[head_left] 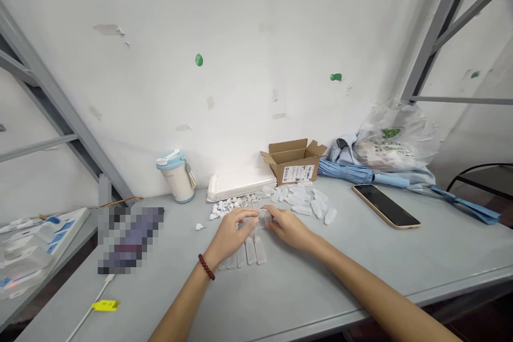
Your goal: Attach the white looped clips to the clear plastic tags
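A small translucent plastic sleeve (263,218) is pinched in the fingertips of my right hand (289,228). Close beside it, my left hand (230,233) has thumb and fingers brought together; whatever they grip is too small to make out. Below the hands lies a row of several similar sleeves (250,250), side by side and partly covered by my left hand. Small white caps with thin strings (226,206) are heaped just beyond my left hand. Past my right hand spreads a loose pile of translucent sleeves (298,196). One white cap (199,227) lies apart on the left.
Along the wall stand a cup with a blue lid (176,176), a stack of white trays (238,184) and an open cardboard box (296,163). A phone (385,206), blue umbrella (348,171) and plastic bag (395,141) lie right. A white cable (90,307) runs at left.
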Tool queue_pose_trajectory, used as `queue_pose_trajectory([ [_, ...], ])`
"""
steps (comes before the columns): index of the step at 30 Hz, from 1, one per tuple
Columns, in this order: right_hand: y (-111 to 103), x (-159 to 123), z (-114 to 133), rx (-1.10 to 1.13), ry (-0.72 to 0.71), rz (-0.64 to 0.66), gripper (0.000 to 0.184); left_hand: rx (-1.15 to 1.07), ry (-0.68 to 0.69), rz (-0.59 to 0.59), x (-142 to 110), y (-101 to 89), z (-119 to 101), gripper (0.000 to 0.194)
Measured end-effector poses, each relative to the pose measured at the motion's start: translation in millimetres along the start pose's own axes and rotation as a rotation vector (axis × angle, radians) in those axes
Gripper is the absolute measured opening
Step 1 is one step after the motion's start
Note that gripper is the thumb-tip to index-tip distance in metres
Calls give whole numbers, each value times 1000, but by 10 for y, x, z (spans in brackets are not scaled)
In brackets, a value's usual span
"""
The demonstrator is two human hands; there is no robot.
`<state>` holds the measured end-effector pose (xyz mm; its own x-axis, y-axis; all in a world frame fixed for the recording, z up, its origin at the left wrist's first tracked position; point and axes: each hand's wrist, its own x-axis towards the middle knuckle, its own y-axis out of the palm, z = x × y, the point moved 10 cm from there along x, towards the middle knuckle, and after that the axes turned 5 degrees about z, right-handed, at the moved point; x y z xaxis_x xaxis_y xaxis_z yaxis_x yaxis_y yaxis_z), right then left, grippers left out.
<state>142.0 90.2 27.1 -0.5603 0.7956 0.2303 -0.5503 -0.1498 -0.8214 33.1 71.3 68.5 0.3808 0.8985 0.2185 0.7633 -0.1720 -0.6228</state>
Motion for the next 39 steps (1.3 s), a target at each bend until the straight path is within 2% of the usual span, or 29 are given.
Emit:
queue_pose_trajectory([
  [7,11,-6,-2,16,-2,6,37,94,-4,37,-20,78,6,29],
  [17,9,-3,16,100,-28,-2,33,227,117,74,-52,291,-30,47],
  [21,25,6,-15,93,-10,-3,31,259,162,68,-57,312,-72,47],
  [26,46,22,-87,79,45,-10,15,268,188,65,-54,330,-97,46],
  [31,46,24,-85,98,40,4,5,293,195,49,-52,316,-100,46],
  [39,47,22,-77,96,34,3,7,336,207,13,-53,278,-122,42],
])
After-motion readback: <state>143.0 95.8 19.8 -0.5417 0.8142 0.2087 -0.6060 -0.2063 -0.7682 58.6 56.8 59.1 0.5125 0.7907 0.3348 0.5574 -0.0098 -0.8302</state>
